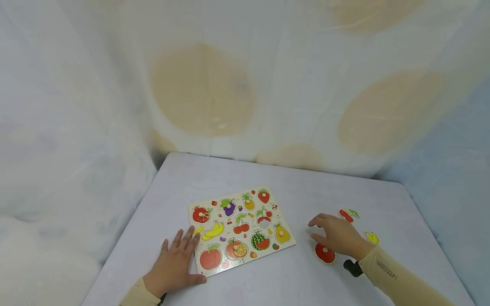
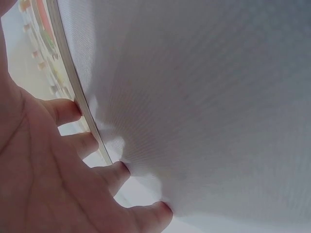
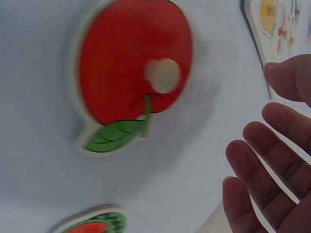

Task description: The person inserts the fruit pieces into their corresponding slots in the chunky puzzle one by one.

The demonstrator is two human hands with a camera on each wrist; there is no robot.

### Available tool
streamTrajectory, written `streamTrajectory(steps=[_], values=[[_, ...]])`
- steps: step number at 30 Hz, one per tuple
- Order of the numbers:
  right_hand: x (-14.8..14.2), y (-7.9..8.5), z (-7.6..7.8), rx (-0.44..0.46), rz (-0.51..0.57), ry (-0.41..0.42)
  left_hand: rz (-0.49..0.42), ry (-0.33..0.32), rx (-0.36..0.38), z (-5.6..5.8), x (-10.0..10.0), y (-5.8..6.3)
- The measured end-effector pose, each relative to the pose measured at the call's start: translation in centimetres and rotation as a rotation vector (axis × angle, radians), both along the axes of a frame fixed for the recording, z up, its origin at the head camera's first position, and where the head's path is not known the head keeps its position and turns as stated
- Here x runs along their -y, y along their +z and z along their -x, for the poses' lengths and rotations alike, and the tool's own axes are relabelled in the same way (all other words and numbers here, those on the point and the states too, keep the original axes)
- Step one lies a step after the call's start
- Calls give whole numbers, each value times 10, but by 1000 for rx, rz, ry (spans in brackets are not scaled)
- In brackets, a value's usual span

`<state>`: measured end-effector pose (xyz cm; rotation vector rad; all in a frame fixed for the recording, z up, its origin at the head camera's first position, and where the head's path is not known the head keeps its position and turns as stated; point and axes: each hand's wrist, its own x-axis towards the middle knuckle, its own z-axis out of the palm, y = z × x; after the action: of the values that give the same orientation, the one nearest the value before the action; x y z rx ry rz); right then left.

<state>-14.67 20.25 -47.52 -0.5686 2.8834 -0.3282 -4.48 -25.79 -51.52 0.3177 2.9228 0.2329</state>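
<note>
A flat fruit puzzle board (image 1: 229, 225) lies on the table; several of its fruit shapes carry small knobs. My left hand (image 1: 174, 263) rests at its left side, fingers spread, with fingertips at the edge of the board. In the left wrist view, two fingers (image 2: 68, 112) touch the board's edge and two press on the cloth. My right hand (image 1: 340, 234) hovers right of the board, fingers loosely bent and holding nothing. Below it lies a red apple piece (image 3: 116, 58) with a pale knob and green leaf, apart from the fingers.
A cherry piece (image 1: 346, 215) lies beyond my right hand, and a banana piece (image 1: 372, 238) beside the wrist. Part of a watermelon piece (image 3: 95, 225) shows in the right wrist view. A dark object (image 1: 352, 268) sits beneath the right wrist. Cloth (image 1: 206, 93) hangs behind the table.
</note>
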Motion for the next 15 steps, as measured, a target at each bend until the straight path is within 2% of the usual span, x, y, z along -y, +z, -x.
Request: streamTrajectory(steps=[8, 15], values=[[-23, -12, -27, 6, -29, -58, -4, -2, 9, 1, -1, 1], [-36, -24, -38, -48, -35, -74, 5, 2, 4, 1, 0, -1]])
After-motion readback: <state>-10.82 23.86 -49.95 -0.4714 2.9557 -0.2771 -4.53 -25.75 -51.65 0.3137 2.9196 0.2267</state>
